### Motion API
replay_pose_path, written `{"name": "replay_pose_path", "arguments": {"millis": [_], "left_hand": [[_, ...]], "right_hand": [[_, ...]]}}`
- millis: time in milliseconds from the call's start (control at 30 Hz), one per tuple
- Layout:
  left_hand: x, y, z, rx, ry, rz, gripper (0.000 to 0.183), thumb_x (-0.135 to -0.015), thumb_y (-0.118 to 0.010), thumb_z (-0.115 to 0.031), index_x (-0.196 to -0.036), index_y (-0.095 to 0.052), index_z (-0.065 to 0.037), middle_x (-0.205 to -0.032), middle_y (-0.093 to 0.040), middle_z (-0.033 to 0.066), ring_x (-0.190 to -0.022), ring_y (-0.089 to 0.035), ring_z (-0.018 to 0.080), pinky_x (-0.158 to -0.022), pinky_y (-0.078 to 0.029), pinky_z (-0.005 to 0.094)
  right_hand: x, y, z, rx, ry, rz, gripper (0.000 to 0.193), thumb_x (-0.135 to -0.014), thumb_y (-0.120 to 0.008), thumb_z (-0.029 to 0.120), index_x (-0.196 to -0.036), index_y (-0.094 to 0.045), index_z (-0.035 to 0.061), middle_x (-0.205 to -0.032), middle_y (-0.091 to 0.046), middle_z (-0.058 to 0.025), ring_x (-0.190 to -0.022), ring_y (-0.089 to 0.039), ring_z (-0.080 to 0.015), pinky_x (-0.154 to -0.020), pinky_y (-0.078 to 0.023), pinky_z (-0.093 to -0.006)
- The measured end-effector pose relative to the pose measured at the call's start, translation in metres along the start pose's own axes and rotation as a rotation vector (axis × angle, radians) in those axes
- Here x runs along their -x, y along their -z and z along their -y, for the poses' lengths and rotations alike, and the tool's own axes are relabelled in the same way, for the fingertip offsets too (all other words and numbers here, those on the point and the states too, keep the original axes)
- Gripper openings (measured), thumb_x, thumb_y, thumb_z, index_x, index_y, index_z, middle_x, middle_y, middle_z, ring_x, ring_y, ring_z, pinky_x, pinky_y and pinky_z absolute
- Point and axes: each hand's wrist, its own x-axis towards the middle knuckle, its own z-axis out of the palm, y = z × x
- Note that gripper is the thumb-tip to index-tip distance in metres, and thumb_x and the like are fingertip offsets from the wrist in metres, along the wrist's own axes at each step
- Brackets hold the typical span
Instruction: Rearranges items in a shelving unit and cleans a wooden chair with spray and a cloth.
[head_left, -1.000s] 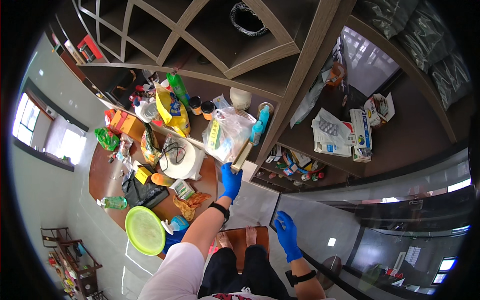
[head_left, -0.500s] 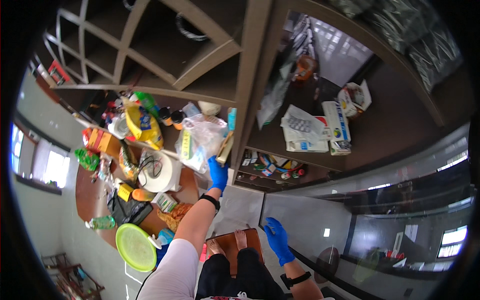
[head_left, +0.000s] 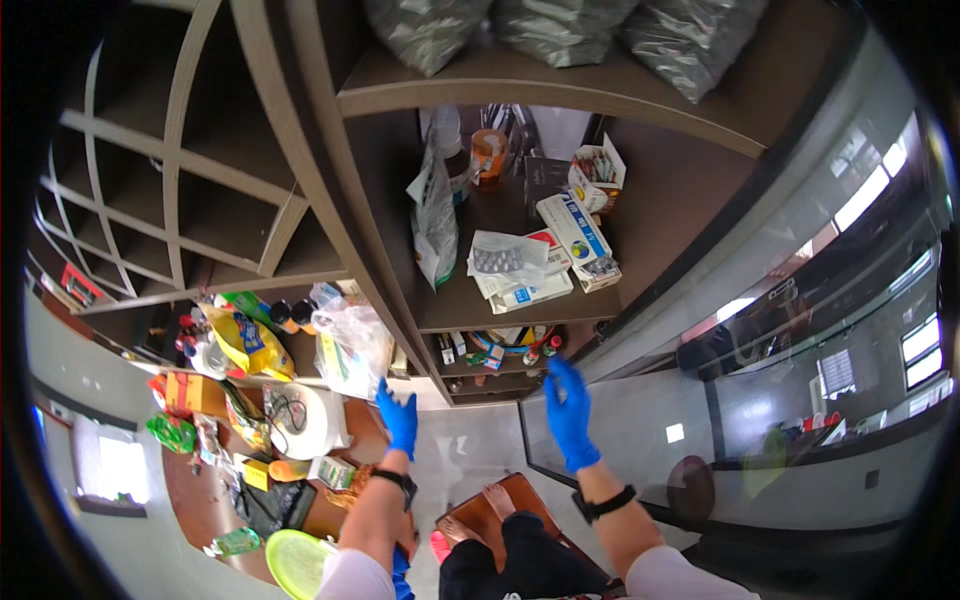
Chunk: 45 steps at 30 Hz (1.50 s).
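My left hand (head_left: 398, 418), in a blue glove, is raised with its fingers apart and nothing in them. Just beyond it, a clear plastic bag (head_left: 352, 350) with something inside sits on the left shelf. In a blue glove too, my right hand (head_left: 570, 420) reaches up with stretched fingers, below the right cabinet. On the shelf above lie a blister pack (head_left: 500, 260) on white boxes and a long white-and-blue box (head_left: 580, 240). Behind them stand an open carton of thin sticks (head_left: 597, 175), an orange cup (head_left: 488, 157) and, to the left, a silvery plastic bag (head_left: 436, 225).
Grey plastic bags (head_left: 560, 30) fill the top shelf. Small items lie in a low compartment (head_left: 490, 365). A brown table (head_left: 200, 500) at left bears a white round appliance (head_left: 310, 420), packets and a bottle. My bare feet stand on a brown stool (head_left: 490, 535).
My left hand has come away from the thin box beside the plastic bag. My right hand has risen toward the cabinet. The view has turned right, bringing the cabinet shelf to the middle.
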Motion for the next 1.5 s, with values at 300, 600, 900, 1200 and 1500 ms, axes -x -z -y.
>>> {"name": "replay_pose_path", "arguments": {"millis": [300, 600, 900, 1200, 1500], "left_hand": [[0.149, 0.042, -0.11, 0.244, 0.281, 0.38, 0.037, -0.079, -0.064, -0.004, -0.115, -0.055, -0.004, -0.107, -0.059, 0.0088, -0.095, -0.055, 0.0153, -0.082, -0.044, 0.0285], [0.116, 0.048, -0.166, 0.373, 0.323, 0.482, 0.026, -0.085, -0.059, -0.006, -0.109, -0.058, 0.001, -0.099, -0.063, 0.0063, -0.091, -0.057, 0.0121, -0.082, -0.044, 0.0248], [0.009, -0.026, -0.257, 0.63, 0.412, 0.549, 0.028, -0.087, -0.056, -0.018, -0.11, -0.058, -0.003, -0.095, -0.064, 0.0047, -0.084, -0.058, 0.0126, -0.075, -0.044, 0.0256], [-0.034, -0.074, -0.267, 0.869, 0.58, 0.684, 0.038, -0.089, -0.052, -0.025, -0.122, -0.049, -0.006, -0.11, -0.058, 0.01, -0.098, -0.057, 0.0212, -0.082, -0.046, 0.0318], [-0.034, -0.061, -0.257, 0.998, 0.554, 0.666, 0.047, -0.089, -0.051, -0.042, -0.124, -0.049, -0.01, -0.121, -0.052, 0.0075, -0.112, -0.048, 0.0228, -0.094, -0.039, 0.0358]], "right_hand": [[-0.196, -0.004, 0.047, 0.421, 0.452, 0.211, 0.069, -0.071, -0.072, 0.029, -0.13, -0.041, 0.01, -0.126, -0.048, -0.0155, -0.116, -0.044, -0.0321, -0.093, -0.035, -0.0469], [-0.236, -0.044, 0.023, 0.586, 0.378, 0.442, 0.065, -0.069, -0.067, 0.048, -0.12, -0.053, 0.0115, -0.119, -0.054, -0.0109, -0.111, -0.048, -0.0294, -0.09, -0.035, -0.0449], [-0.223, -0.055, 0.029, 0.563, 0.33, 0.514, 0.039, -0.068, -0.07, 0.038, -0.095, -0.066, 0.0097, -0.109, -0.056, -0.0082, -0.105, -0.05, -0.0272, -0.087, -0.037, -0.0433], [-0.218, -0.059, 0.025, 0.537, 0.385, 0.172, 0.031, -0.063, -0.076, 0.032, -0.076, -0.061, 0.008, -0.095, -0.059, -0.0083, -0.097, -0.053, -0.0265, -0.083, -0.038, -0.042], [-0.152, -0.058, 0.077, -0.162, 0.123, 0.182, 0.024, -0.066, -0.075, 0.021, -0.068, -0.061, 0.0019, -0.069, -0.061, -0.0141, -0.062, -0.058, -0.0281, -0.055, -0.045, -0.036]]}}
